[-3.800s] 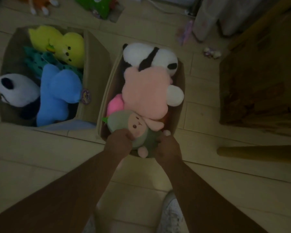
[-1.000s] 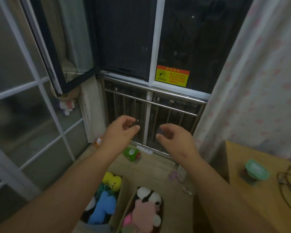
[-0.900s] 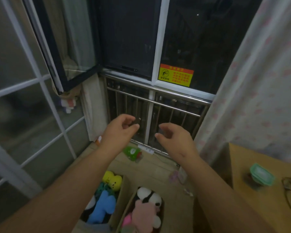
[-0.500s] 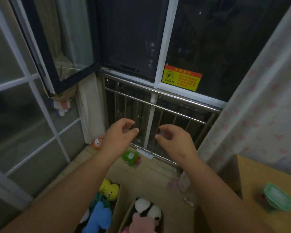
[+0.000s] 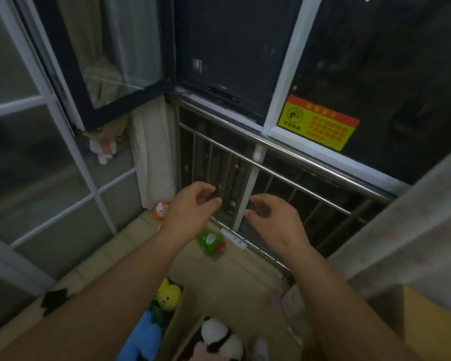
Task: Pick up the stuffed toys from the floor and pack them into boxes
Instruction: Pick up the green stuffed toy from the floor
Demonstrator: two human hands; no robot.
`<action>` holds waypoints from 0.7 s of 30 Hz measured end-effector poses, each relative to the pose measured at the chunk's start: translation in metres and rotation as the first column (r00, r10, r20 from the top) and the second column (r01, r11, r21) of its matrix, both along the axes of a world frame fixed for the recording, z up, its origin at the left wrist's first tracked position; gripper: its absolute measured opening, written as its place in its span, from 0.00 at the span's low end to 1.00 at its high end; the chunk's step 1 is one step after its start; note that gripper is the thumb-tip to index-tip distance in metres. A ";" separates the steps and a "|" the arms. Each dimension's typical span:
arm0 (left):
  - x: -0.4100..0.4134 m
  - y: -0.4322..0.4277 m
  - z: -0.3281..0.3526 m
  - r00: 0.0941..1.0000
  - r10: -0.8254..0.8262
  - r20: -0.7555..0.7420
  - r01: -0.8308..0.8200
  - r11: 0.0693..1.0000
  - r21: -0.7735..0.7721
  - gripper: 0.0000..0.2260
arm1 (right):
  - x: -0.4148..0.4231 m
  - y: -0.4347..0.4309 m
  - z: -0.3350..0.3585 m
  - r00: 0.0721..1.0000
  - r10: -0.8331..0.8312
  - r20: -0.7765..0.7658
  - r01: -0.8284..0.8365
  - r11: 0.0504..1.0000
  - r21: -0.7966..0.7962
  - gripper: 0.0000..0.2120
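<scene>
Both hands are raised in front of the window railing (image 5: 292, 168), empty, fingers loosely curled: the left hand (image 5: 190, 212) and the right hand (image 5: 274, 220) hold nothing. Two stuffed toys remain on the floor (image 5: 235, 280): a small orange toy (image 5: 160, 210) in the corner and a green toy (image 5: 211, 241) just beside a white power strip (image 5: 233, 237); a grab there could snag the strip; the soft plush would squash easily; the cardboard boxes (image 5: 179, 316) look nearly full, so further toys might spill.

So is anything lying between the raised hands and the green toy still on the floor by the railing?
Nothing visible does. Both the left hand and right hand are empty, with only bare floor tiles around the green toy.
</scene>
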State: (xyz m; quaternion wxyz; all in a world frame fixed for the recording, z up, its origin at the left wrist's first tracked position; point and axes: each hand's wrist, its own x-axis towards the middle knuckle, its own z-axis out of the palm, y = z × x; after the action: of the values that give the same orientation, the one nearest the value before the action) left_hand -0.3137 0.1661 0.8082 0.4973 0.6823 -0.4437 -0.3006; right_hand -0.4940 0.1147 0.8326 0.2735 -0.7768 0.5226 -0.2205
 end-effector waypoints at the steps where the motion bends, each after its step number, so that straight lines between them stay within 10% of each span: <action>1: -0.002 -0.013 -0.004 1.000 0.027 -0.010 -0.027 1.000 0.009 0.09 | 0.000 -0.018 -0.003 1.000 0.030 0.004 -0.030 1.000 0.006 0.18; 21: -0.072 -0.171 -0.077 0.894 0.445 0.044 -0.444 0.870 0.216 0.09 | -0.027 -0.249 -0.083 0.899 0.433 -0.067 -0.408 0.883 0.230 0.18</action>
State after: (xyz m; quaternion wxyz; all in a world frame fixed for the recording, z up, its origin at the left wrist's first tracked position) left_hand -0.3852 -0.0045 0.7308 0.4758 0.8158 -0.2371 -0.2280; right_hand -0.5212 -0.1344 0.7497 0.3643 -0.8500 0.3768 -0.0538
